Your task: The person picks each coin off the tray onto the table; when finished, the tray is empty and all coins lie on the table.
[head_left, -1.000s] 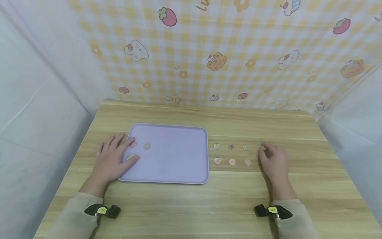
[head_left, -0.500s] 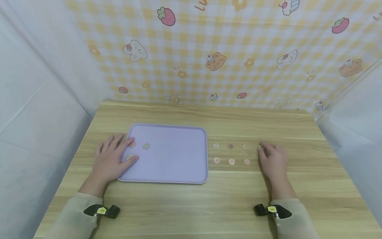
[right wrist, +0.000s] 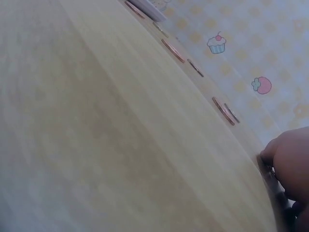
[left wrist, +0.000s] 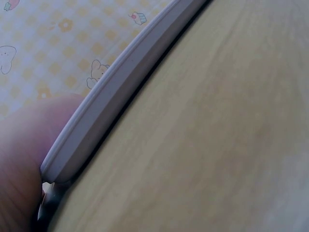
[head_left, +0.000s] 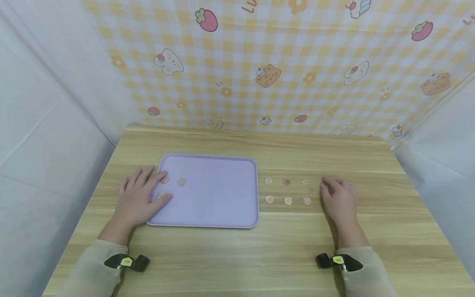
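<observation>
Left hand [head_left: 138, 201]: spread, fingers relaxed, grasping nothing. It lies across the left rim of the lilac tray [head_left: 215, 198], index tip overlapping a copper coin [head_left: 165, 180], thumb just beside a gold coin [head_left: 160, 195]. Right hand [head_left: 340, 202]: curled low at the table, thumb and index pinching another coin [head_left: 322, 182], mostly covered by the tips. Second gold coin [head_left: 181, 182] sits on the tray, right of the left index, apart from it; bare tray floor runs on from there to the right rim. Between that rim and the right hand, six coins lie flat on the wood table [head_left: 222, 260]: far row [head_left: 286, 182] of three, near row [head_left: 288, 201] of three copper ones, gaps between all. Leftmost pair is near the tray edge. Wood surface extends along the near side of tray and rows; a narrower strip runs behind them to the far table edge, backed by yellow checkered cloth [head_left: 230, 74].
</observation>
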Tool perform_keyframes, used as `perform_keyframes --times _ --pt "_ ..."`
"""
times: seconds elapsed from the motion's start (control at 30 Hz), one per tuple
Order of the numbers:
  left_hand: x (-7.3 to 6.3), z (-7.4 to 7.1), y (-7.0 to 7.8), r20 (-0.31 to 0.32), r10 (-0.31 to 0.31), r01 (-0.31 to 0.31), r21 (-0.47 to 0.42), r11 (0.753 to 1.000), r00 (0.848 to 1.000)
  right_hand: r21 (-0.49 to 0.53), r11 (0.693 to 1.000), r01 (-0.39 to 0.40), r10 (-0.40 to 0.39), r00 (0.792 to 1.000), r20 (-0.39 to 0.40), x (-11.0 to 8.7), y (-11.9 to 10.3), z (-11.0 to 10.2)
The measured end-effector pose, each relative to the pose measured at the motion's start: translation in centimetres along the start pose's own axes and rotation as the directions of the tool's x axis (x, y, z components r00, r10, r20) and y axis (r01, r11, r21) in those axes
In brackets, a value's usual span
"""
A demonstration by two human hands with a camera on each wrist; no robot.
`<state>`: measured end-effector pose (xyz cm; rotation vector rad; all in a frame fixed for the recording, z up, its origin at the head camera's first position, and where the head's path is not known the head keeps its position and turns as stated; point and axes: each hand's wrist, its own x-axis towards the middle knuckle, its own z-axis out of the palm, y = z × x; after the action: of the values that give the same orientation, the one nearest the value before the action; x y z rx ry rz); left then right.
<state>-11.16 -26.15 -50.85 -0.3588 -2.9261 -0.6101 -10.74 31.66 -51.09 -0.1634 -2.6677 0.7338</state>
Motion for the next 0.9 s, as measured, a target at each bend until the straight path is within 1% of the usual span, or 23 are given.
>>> perform_keyframes --times 0.2,0.37,0.47,0.57,0.6,0.67,0.77,0.83,0.9 --pt "0.0 -0.2 0.0 0.007 0.000 0.000 -0.001 1.000 1.000 0.015 1.000 0.019 -0.019 0.999 -0.035 0.0 -0.1 0.2" --pt "0.0 -0.2 0.0 0.001 0.008 -0.008 -0.008 1.000 1.000 0.028 1.000 -0.011 0.012 0.999 -0.037 0.1 0.0 0.2" --pt "-0.1 -0.1 -0.1 -0.002 0.008 -0.008 -0.005 1.000 1.000 0.059 0.998 -0.037 0.039 0.998 -0.042 0.3 -0.2 0.1" --pt "-0.2 0.1 -0.2 0.001 0.003 -0.003 0.000 1.000 1.000 0.079 0.996 -0.038 0.044 0.996 -0.078 0.5 -0.8 0.2" --pt "-0.3 0.1 -0.2 0.002 0.002 -0.002 0.002 1.000 1.000 0.092 0.995 -0.027 0.035 0.995 -0.096 0.5 -1.0 0.3" --pt "-0.2 0.2 -0.3 0.002 0.000 0.000 0.007 1.000 1.000 0.099 0.995 0.024 -0.010 0.990 -0.144 0.6 -1.5 0.6" --pt "-0.2 0.2 -0.2 0.000 0.003 -0.003 0.006 1.000 1.000 0.109 0.985 0.132 -0.105 0.969 -0.223 0.8 -2.4 1.3" --pt "-0.1 0.1 -0.1 -0.001 0.006 -0.006 0.009 1.000 1.000 0.116 0.976 0.185 -0.151 0.956 -0.251 0.9 -3.2 2.0" --pt "-0.1 0.0 -0.1 -0.003 0.009 -0.009 0.010 1.000 1.000 0.120 0.965 0.234 -0.197 0.945 -0.260 1.1 -4.1 2.7"
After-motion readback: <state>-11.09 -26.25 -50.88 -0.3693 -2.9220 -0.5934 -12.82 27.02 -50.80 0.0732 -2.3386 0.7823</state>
